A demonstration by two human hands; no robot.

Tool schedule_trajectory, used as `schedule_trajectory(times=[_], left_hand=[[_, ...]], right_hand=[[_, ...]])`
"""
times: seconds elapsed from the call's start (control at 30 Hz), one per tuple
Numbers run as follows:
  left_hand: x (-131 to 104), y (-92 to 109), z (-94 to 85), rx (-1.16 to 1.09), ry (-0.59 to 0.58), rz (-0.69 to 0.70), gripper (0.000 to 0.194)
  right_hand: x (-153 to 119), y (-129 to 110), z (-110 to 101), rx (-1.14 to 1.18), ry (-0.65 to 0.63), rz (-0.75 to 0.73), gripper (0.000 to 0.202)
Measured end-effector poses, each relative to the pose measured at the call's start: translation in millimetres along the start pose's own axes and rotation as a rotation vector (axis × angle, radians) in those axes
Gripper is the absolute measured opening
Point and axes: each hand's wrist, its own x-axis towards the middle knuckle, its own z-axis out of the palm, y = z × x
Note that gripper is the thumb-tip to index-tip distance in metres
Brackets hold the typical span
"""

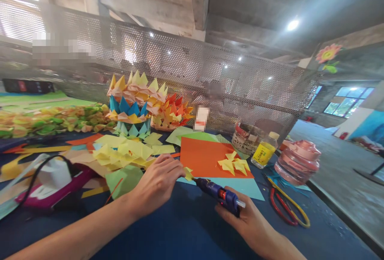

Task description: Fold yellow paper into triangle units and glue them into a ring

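In my right hand (237, 212) is a dark blue glue gun (213, 192), with a clear glue stick poking out of its rear. Its nozzle points left and meets a small yellow folded paper piece (188, 173). My left hand (162, 180) pinches that piece between its fingertips. Just left of this hand lies a heap of yellow folded paper pieces (120, 154). Several joined yellow pieces (234, 163) rest on an orange paper sheet (201, 156) to the right, which overlaps a light blue sheet (249, 188).
Red-and-yellow-handled scissors (288, 208), a pink bottle (298, 162) and a yellow-labelled bottle (264, 150) stand or lie at right. Folded-paper crowns (129, 112) stand behind the heap. At left is a magenta device (54, 192) with a black cable. A perforated screen (180, 64) borders the back.
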Motion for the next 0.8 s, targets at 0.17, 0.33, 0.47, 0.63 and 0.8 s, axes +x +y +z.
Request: schedule_trajectory(times=[0.17, 0.33, 0.47, 0.63, 0.8], left_hand=[[1.3, -1.6, -0.2, 0.0, 0.005, 0.002, 0.024], [1.7, -0.9, -2.2, 0.005, -0.001, -0.015, 0.025], [1.5, -1.0, -4.1, 0.008, -0.007, -0.029, 0.025], [3.1, -0.1, -2.4, -0.015, -0.001, -0.04, 0.021], [3.2, 3.7, 0.0, -0.028, -0.022, -0.036, 0.022]], right_hand=[[1.6, -0.1, -4.7, -0.063, -0.006, -0.03, 0.027], [4.7, -9.1, -9.2, -0.203, -0.04, -0.033, 0.022], [5.1, -12.6, -15.5, -0.287, -0.04, -0.055, 0.013], [-5.3, 2.9, -43.7, -0.395, 0.034, -0.018, 0.023], [-37.4, 45.2, -95.5, -0.562, 0.244, 0.147, 0.033]])
